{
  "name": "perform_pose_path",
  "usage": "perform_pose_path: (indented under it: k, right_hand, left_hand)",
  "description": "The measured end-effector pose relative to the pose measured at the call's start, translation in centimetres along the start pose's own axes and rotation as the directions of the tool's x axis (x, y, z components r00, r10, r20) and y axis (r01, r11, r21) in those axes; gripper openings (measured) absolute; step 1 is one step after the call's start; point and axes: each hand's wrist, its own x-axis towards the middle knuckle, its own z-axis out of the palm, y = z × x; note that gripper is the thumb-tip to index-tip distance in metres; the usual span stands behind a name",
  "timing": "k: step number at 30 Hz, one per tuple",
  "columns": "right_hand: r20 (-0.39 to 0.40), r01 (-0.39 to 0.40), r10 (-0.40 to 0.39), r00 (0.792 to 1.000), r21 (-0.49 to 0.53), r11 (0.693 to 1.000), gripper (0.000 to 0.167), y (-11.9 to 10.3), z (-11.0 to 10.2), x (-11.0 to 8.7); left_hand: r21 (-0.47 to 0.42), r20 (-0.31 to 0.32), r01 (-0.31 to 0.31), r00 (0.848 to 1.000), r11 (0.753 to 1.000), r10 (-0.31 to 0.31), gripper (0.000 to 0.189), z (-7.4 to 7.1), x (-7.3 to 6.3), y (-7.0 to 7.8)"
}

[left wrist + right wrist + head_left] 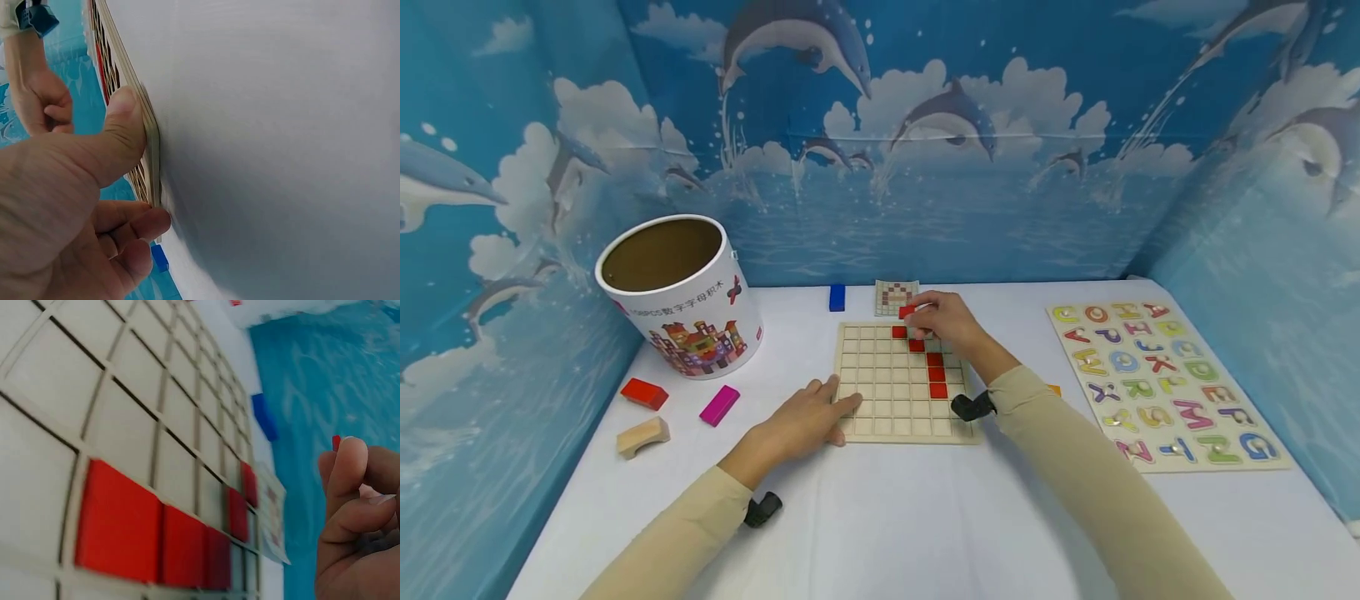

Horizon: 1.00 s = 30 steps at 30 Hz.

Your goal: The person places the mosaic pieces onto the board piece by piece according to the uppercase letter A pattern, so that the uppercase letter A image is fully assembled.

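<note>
My right hand [951, 323] pinches a small red square tile [906, 312] between thumb and fingers, over the far edge of a wooden grid board [882, 396]. The tile's red tip also shows at the fingertips in the right wrist view. Several red squares [119, 522] sit in the board's cells, in a stepped line on its right half. My left hand [808, 417] rests at the board's near left corner, its thumb [125, 119] on the top and its other fingers by the edge. Behind the board lies a small pattern card [891, 293], partly overlapped by the held tile.
A large white bucket [730, 312] stands at the back left. Near it lie a red block [644, 394], an arched wooden block [642, 437] and a magenta block [719, 405]. A blue block [837, 297] sits behind the board. An alphabet puzzle board [1157, 379] is at right.
</note>
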Motion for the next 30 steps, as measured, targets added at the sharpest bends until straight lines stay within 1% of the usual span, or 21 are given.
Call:
perform_pose_path:
  k: [1, 3, 5, 6, 8, 10, 13, 19, 21, 24, 25, 26, 27, 29, 30]
  right_hand:
    - [0.02, -0.004, 0.005, 1.0, -0.022, 1.0, 0.036, 0.1, 0.7, 0.4]
    - [0.053, -0.005, 0.01, 0.999, -0.104, 0.995, 0.035, 0.5, 1.9, 0.9]
    - [0.065, 0.001, 0.013, 0.998, -0.212, 0.977, 0.033, 0.9, 2.9, 1.3]
    - [0.07, 0.01, 0.009, 0.998, -0.263, 0.965, 0.032, 1.2, 3.3, 1.4]
    - [0.064, 0.035, -0.011, 0.998, -0.382, 0.924, 0.032, 1.5, 3.8, 1.6]
    - [0.057, 0.056, -0.034, 0.998, -0.469, 0.881, 0.031, 1.8, 4.2, 1.6]
    - [0.058, 0.078, -0.056, 0.997, -0.534, 0.842, 0.029, 2.0, 4.6, 1.7]
    - [0.06, 0.098, -0.077, 0.995, -0.592, 0.8, 0.024, 1.8, 5.1, 1.6]
    - [0.057, 0.096, -0.078, 0.995, -0.617, 0.781, 0.024, 1.7, 5.3, 1.6]
    - [0.055, 0.094, -0.077, 0.996, -0.654, 0.75, 0.03, 1.5, 5.3, 1.5]
    - [0.052, 0.094, -0.079, 0.995, -0.658, 0.747, 0.033, 1.4, 5.2, 1.4]
    - [0.046, 0.087, -0.076, 0.996, -0.65, 0.755, 0.035, 1.3, 5.1, 1.3]
    - [0.04, 0.079, -0.068, 0.997, -0.625, 0.777, 0.038, 1.2, 4.7, 1.1]
    - [0.014, 0.056, -0.057, 0.998, -0.552, 0.832, 0.042, 0.8, 3.7, 0.7]
    - [-0.004, 0.042, -0.051, 0.999, -0.501, 0.864, 0.043, 0.6, 3.0, 0.4]
  left_hand:
    - [0.003, 0.001, -0.001, 1.0, 1.0, 0.001, 0.067, 0.1, 0.0, 0.0]
    - [0.012, 0.001, -0.001, 1.0, 1.0, 0.001, 0.067, 0.2, 0.1, 0.0]
    - [0.024, -0.003, 0.0, 1.0, 1.0, 0.0, 0.067, 0.3, 0.1, -0.1]
    - [0.027, -0.003, 0.001, 1.0, 1.0, -0.001, 0.068, 0.3, 0.1, -0.1]
    - [0.026, -0.004, -0.003, 1.0, 1.0, 0.003, 0.068, 0.3, 0.2, -0.1]
    - [0.024, 0.0, -0.003, 1.0, 1.0, 0.003, 0.068, 0.4, 0.2, -0.2]
    - [0.024, 0.008, -0.002, 1.0, 1.0, 0.002, 0.068, 0.4, 0.2, -0.2]
    - [0.019, 0.009, 0.008, 1.0, 1.0, -0.008, 0.068, 0.5, 0.3, -0.2]
    - [0.012, 0.009, 0.009, 1.0, 1.0, -0.009, 0.068, 0.5, 0.3, -0.1]
    - [0.007, 0.011, 0.006, 1.0, 1.0, -0.006, 0.069, 0.6, 0.3, -0.1]
    - [0.011, 0.011, 0.006, 1.0, 1.0, -0.006, 0.069, 0.6, 0.3, -0.1]
    - [0.013, 0.01, 0.008, 1.0, 1.0, -0.008, 0.069, 0.6, 0.3, -0.1]
    - [0.017, 0.01, 0.009, 1.0, 1.0, -0.01, 0.069, 0.6, 0.3, 0.0]
    - [0.023, 0.009, 0.015, 1.0, 1.0, -0.015, 0.069, 0.6, 0.3, 0.0]
    - [0.025, 0.007, 0.017, 1.0, 1.0, -0.017, 0.068, 0.6, 0.3, 0.0]
